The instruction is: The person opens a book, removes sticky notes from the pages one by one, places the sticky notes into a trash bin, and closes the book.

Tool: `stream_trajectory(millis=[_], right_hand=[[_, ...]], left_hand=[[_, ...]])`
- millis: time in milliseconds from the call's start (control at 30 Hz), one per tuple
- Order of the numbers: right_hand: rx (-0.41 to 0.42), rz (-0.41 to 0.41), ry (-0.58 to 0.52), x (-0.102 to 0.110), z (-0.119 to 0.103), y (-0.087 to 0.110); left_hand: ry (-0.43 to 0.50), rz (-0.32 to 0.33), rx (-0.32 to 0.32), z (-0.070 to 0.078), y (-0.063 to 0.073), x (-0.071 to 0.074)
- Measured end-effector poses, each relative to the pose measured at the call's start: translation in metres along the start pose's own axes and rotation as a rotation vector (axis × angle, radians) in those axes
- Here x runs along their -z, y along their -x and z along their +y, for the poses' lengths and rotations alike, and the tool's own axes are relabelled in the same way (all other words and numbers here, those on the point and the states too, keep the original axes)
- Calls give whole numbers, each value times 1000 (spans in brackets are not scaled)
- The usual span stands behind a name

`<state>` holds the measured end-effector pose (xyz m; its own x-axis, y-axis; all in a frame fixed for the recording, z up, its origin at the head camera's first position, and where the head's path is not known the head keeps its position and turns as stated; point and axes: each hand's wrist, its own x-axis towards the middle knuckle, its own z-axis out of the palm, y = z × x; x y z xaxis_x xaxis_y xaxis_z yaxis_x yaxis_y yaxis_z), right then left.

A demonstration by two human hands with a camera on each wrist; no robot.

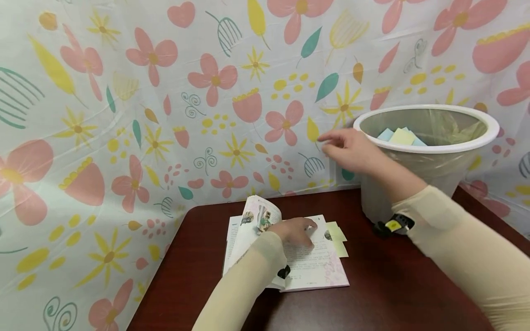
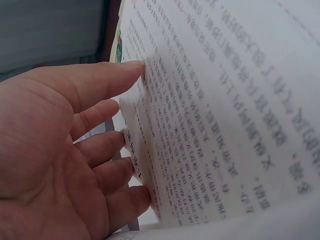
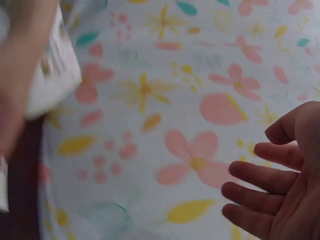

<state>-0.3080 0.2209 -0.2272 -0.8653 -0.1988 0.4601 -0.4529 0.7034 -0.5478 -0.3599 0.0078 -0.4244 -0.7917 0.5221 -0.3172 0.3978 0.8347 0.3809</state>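
An open book (image 1: 314, 271) lies on the dark table, its left-hand pages lifted and curling upward. Sticky notes (image 1: 341, 248) in pale yellow stick out past its right edge. My left hand (image 1: 291, 231) rests on the right-hand page, and in the left wrist view its fingertips (image 2: 135, 197) meet the printed paper with the fingers loosely bent. Raised in the air left of the bin's rim, my right hand (image 1: 345, 146) holds nothing. Its fingers are spread and relaxed in the right wrist view.
A white-rimmed bin (image 1: 426, 149) with a clear liner stands at the table's back right. Blue and yellow paper notes (image 1: 401, 137) lie inside it. Behind the table (image 1: 186, 276) hangs a flower-patterned curtain (image 1: 165, 115).
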Motion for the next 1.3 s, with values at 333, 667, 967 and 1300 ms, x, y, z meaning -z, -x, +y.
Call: stream_trajectory(millis=[333, 667, 967, 1300], right_hand=[[-167, -213, -241, -79, 59, 28], [-400, -321, -542, -147, 104, 59], [-493, -304, -679, -167, 119, 71], [-487, -282, -759, -172, 123, 76]], left_hand=[[-38, -4, -12, -2, -1, 2], [-43, 14, 7, -2, -4, 0], [-49, 9, 4, 0, -6, -1], [-32, -5, 9, 0, -6, 1]])
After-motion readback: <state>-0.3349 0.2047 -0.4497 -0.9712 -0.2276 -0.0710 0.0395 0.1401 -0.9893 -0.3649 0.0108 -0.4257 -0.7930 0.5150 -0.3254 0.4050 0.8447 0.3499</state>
